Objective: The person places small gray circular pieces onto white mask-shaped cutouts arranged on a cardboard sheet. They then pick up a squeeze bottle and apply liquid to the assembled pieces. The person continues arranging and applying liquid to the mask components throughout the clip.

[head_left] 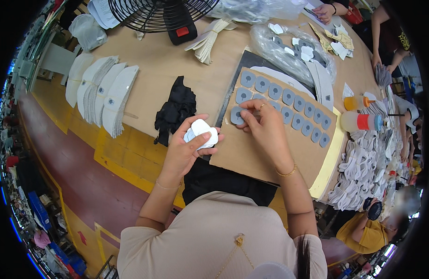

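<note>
While the left hand [189, 144] curls round a small stack of white pads [203, 134] at the centre of the frame, thumb across the top and fingers closed underneath, the right hand [265, 128] sits just to its right on a brown cardboard sheet [251, 156]; its fingertips are pinched together on a grey pad [236, 115] at the sheet's left edge, pressing or gripping it, I cannot tell which; more grey pads [288, 104] run in two slanting rows across the sheet toward the right; a black cloth [176, 109] lies crumpled just left of the hands; stacks of curved white pieces [107, 93] fan out at the upper left; a black fan [163, 14] stands at the top; two plastic bottles [360, 114] lie at the right, beside heaps of white cut-outs [367, 167].
</note>
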The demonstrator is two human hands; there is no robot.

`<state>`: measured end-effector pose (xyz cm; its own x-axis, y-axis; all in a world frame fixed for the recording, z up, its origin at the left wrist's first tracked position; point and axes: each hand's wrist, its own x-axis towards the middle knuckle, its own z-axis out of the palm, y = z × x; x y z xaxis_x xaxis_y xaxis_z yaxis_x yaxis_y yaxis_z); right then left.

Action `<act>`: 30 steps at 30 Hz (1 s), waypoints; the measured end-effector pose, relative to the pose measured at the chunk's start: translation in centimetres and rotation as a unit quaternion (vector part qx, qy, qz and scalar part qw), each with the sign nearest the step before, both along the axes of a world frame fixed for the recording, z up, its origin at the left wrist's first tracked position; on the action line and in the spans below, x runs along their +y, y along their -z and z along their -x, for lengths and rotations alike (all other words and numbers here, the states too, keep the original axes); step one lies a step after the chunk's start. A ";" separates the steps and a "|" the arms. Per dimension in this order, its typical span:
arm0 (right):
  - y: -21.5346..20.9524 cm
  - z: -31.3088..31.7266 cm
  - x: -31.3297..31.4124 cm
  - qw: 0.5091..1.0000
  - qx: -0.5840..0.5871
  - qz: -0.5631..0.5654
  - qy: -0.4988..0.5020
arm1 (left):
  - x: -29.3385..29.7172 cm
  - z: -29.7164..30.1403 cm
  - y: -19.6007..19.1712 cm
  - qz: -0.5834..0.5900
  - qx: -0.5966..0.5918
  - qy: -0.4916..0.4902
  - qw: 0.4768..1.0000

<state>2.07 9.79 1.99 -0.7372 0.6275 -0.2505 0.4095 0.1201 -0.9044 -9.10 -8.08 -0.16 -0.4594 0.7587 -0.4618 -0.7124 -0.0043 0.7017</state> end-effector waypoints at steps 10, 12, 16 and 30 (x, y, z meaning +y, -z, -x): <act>0.8 0.7 -0.5 0.981 -0.031 -0.192 -0.016 | 0.3 0.0 0.1 0.018 0.025 0.002 1.000; 1.3 0.6 -0.6 0.961 -0.023 -0.273 -0.026 | 0.5 0.0 0.0 0.021 0.026 0.004 0.999; 1.0 0.2 -0.5 0.933 -0.074 -0.344 -0.071 | 0.9 -0.1 -0.4 0.019 0.038 0.023 0.999; -0.6 -5.0 0.5 0.995 0.060 -0.003 -0.080 | 1.7 -1.8 -0.2 -0.036 -0.002 0.091 0.995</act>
<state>7.06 10.26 2.60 -0.8523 0.5006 -0.1514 0.2737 0.1802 -0.9448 -7.35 -6.41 0.03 -0.3095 0.8601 -0.4055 -0.7092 0.0753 0.7010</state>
